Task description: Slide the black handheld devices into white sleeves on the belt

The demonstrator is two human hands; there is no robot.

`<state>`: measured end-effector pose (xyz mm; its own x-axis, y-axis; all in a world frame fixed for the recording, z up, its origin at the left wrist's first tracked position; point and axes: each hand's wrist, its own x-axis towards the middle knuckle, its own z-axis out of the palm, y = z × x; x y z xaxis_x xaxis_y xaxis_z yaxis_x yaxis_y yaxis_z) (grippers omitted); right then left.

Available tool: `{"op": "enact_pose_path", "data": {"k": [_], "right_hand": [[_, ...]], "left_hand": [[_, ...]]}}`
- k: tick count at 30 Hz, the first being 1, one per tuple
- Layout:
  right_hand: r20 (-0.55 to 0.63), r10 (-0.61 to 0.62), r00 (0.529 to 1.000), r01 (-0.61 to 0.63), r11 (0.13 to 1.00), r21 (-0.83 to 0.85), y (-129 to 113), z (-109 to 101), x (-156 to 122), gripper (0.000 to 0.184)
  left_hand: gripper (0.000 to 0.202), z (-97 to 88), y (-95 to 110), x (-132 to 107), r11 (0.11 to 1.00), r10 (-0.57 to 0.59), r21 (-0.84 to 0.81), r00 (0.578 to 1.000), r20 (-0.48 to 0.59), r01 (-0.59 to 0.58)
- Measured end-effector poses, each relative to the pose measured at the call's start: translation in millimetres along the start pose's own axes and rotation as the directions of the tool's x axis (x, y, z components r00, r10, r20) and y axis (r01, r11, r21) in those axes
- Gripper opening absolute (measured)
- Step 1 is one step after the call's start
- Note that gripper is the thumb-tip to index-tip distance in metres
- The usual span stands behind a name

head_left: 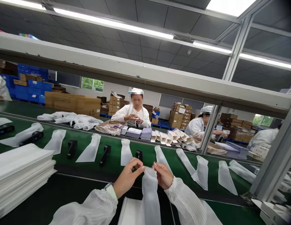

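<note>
In front of me hangs a thin, whitish see-through bag (150, 200), its upper edge stretched between my two hands. My left hand (129, 176) pinches the top left corner between thumb and fingers. On the other corner, my right hand (164, 176) has its fingertips closed. Below the bag, partly covered by it, lies a stack of flat white sheets or bags (130, 209). Just beyond my left fingers, a black handheld device (139, 154) sits on the green belt (89, 170), partly hidden. Whether anything is inside the bag I cannot tell.
Several similar white bags (90, 149) and black devices (105, 154) are spread along the belt. A tall white stack (18, 178) stands at left. Across the belt, a person (136, 109) works behind small open boxes (170, 137). A metal post (272, 162) rises at right.
</note>
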<state>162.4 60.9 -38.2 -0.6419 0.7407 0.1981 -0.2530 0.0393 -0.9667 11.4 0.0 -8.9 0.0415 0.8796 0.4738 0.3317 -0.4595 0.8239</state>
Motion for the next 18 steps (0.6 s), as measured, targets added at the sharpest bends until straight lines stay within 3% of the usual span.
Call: {"op": "enact_pose_path", "data": {"k": [1, 3, 5, 7, 8, 10, 11, 12, 14, 15, 18], "right_hand": [[-0.029, 0.027, 0.999, -0.026, 0.999, 0.048, 0.6, 0.4, -0.3, 0.039], [0.023, 0.089, 0.996, -0.091, 0.989, 0.116, 6.9, 6.5, -2.4, 0.039], [0.087, 0.079, 0.993, -0.081, 0.997, 0.018, 15.7, 14.9, -3.2, 0.04], [0.022, 0.017, 1.0, -0.014, 0.994, -0.107, 17.1, 15.6, 0.6, 0.038], [-0.076, -0.037, 0.996, 0.024, 0.986, -0.162, 12.5, 9.8, 4.5, 0.037], [-0.348, -0.189, 0.918, 0.088, 0.954, -0.285, -8.4, -16.7, 13.4, 0.04], [-0.477, -0.31, 0.822, 0.106, 0.907, -0.407, -22.9, -36.3, 17.0, 0.043], [-0.55, -0.431, 0.715, 0.084, 0.834, -0.545, -38.1, -58.2, 19.0, 0.047], [-0.584, -0.522, 0.621, 0.035, 0.763, -0.645, -63.7, -102.4, 17.9, 0.046], [-0.541, -0.609, 0.58, -0.08, 0.619, -0.782, -71.0, -121.5, 15.3, 0.045], [-0.485, -0.65, 0.584, -0.275, 0.404, -0.872, -66.1, -155.1, 5.7, 0.04]], "left_hand": [[0.022, 0.4, -1.0, -0.5, 1.0, -0.009, 0.001, 1.0, -0.012, 0.009], [0.025, 1.5, -1.5, 0.2, 1.0, -0.028, 0.009, 0.999, -0.039, 0.029], [0.027, 2.1, -0.1, 1.3, 0.999, -0.039, 0.025, 0.998, -0.054, 0.04], [0.025, 0.4, 2.1, -1.1, 0.998, -0.055, 0.038, 0.996, -0.069, 0.058], [0.023, -1.5, 3.1, -4.7, 0.996, -0.072, 0.046, 0.994, -0.08, 0.076], [0.028, -7.3, 3.1, -17.0, 0.988, -0.111, 0.102, 0.993, -0.045, 0.115], [0.034, -10.7, 1.8, -25.1, 0.979, -0.136, 0.153, 0.991, 0.009, 0.133], [0.036, -14.0, -0.6, -33.7, 0.965, -0.164, 0.222, 0.981, 0.108, 0.137], [0.032, -19.0, -8.1, -49.3, 0.931, -0.243, 0.335, 0.931, 0.272, 0.145], [0.028, -20.4, -12.4, -55.1, 0.917, -0.277, 0.37, 0.907, 0.317, 0.151], [0.018, -20.6, -22.7, -61.5, 0.895, -0.34, 0.403, 0.875, 0.344, 0.189]]}}
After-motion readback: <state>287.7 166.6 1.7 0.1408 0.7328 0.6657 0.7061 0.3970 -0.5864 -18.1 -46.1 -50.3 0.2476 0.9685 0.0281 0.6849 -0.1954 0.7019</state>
